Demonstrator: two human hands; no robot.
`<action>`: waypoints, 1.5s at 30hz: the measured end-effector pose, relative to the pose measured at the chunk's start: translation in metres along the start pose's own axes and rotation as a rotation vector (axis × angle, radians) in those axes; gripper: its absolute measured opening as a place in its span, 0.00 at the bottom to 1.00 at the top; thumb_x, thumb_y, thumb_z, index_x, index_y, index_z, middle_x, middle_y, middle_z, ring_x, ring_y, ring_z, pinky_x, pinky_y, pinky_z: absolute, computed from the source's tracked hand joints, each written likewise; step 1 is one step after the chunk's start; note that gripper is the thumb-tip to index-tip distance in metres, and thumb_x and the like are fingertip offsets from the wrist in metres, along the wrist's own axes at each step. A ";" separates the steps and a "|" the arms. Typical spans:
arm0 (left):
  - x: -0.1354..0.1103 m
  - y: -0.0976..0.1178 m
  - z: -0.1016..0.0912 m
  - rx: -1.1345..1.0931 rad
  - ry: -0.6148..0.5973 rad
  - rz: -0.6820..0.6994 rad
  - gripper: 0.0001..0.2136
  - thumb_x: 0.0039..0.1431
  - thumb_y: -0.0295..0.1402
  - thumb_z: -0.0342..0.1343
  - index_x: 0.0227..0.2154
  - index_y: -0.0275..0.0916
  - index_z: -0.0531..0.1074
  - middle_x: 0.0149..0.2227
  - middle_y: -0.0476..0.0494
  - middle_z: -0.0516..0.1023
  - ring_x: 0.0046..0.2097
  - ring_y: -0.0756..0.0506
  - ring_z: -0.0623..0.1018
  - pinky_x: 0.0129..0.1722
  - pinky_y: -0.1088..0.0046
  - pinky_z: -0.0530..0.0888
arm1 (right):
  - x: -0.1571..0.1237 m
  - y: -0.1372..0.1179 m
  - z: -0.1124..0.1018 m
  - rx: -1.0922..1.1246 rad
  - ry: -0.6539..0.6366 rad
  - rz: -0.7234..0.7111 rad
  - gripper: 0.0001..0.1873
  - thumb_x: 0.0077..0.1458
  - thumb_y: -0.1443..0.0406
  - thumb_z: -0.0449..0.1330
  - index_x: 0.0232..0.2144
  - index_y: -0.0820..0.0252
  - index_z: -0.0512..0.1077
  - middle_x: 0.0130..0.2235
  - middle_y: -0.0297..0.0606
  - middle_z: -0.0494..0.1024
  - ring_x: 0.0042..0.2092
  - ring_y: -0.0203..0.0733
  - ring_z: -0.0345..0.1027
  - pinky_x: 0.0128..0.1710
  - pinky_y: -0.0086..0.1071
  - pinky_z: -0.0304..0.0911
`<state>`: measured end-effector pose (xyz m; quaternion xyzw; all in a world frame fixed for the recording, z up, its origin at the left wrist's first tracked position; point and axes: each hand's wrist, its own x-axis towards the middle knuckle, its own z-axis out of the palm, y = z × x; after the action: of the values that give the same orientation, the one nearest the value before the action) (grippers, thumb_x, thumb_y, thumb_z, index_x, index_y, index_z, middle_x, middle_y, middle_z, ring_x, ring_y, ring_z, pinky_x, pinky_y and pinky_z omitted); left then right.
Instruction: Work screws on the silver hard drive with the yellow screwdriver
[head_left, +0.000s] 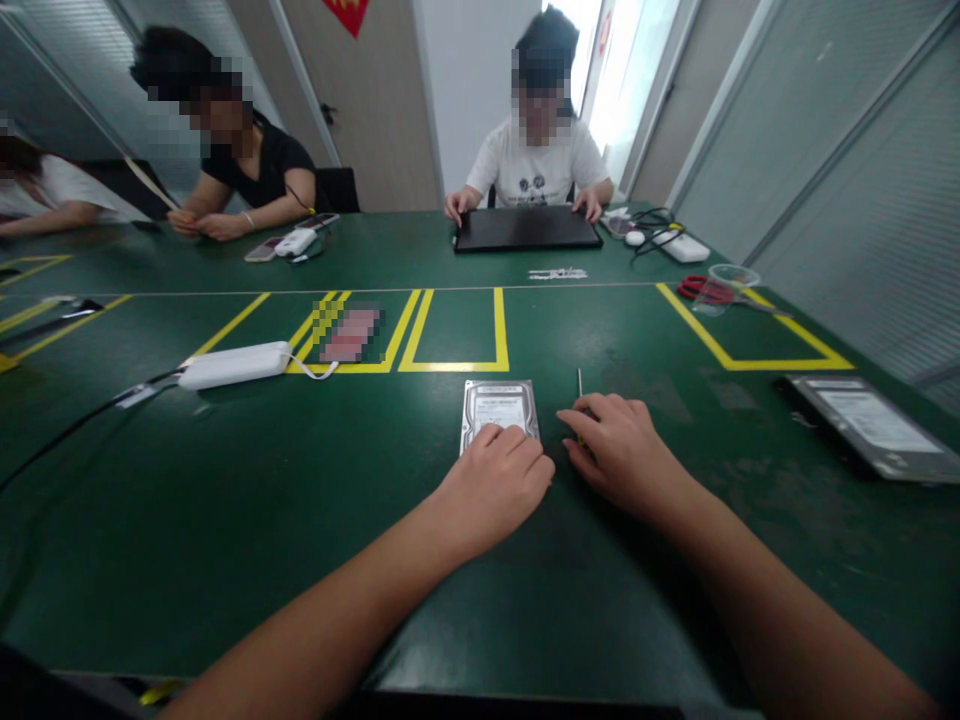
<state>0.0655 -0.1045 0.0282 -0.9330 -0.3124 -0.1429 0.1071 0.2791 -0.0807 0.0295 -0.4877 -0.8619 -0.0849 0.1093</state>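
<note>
Left fingers (517,450) curl over hard drive (499,405), right fingers (582,422) at screwdriver (579,382); can't tell either grip. Seems a steadying step; next calls for sure screwdriver hold.

Yellow tape (454,366) stripes the green table (300,520); the hard drive (499,408) is silver.

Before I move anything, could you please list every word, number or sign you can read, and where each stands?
No text can be read clearly.
Middle hard drive by the left hand: label too small and blurred.
Far-right hard drive: label too blurred.
White shirt at top centre: print too blurred.
Red door sign: cut off, unreadable.
White cord tag: any writing too small.
</note>
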 end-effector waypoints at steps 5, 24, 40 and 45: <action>0.000 0.001 -0.001 -0.058 -0.003 -0.015 0.06 0.68 0.30 0.51 0.36 0.38 0.71 0.37 0.44 0.74 0.42 0.41 0.71 0.41 0.61 0.66 | 0.000 0.000 0.000 -0.005 -0.006 -0.005 0.15 0.62 0.64 0.54 0.49 0.59 0.74 0.48 0.45 0.73 0.46 0.49 0.63 0.43 0.41 0.50; 0.002 0.000 -0.007 -0.133 -0.070 -0.073 0.04 0.67 0.31 0.53 0.36 0.39 0.72 0.37 0.45 0.75 0.42 0.41 0.71 0.41 0.62 0.67 | 0.002 -0.002 -0.002 -0.049 -0.077 0.140 0.16 0.63 0.60 0.55 0.49 0.61 0.73 0.44 0.46 0.71 0.44 0.48 0.65 0.42 0.37 0.57; -0.006 -0.006 -0.004 -0.150 -0.009 -0.087 0.07 0.67 0.35 0.53 0.37 0.38 0.72 0.36 0.44 0.74 0.40 0.42 0.72 0.42 0.62 0.68 | 0.003 -0.015 -0.005 -0.080 -0.273 0.305 0.19 0.66 0.55 0.50 0.53 0.58 0.66 0.40 0.42 0.76 0.39 0.49 0.74 0.30 0.33 0.53; -0.014 -0.004 -0.005 -0.061 0.078 -0.046 0.06 0.67 0.32 0.52 0.36 0.38 0.73 0.34 0.46 0.74 0.37 0.42 0.73 0.37 0.63 0.67 | 0.004 -0.015 -0.008 -0.090 -0.227 0.319 0.15 0.65 0.59 0.49 0.50 0.53 0.69 0.38 0.41 0.74 0.38 0.47 0.73 0.29 0.32 0.52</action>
<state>0.0512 -0.1110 0.0287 -0.9222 -0.3248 -0.1910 0.0872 0.2647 -0.0869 0.0380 -0.6289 -0.7759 -0.0496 0.0016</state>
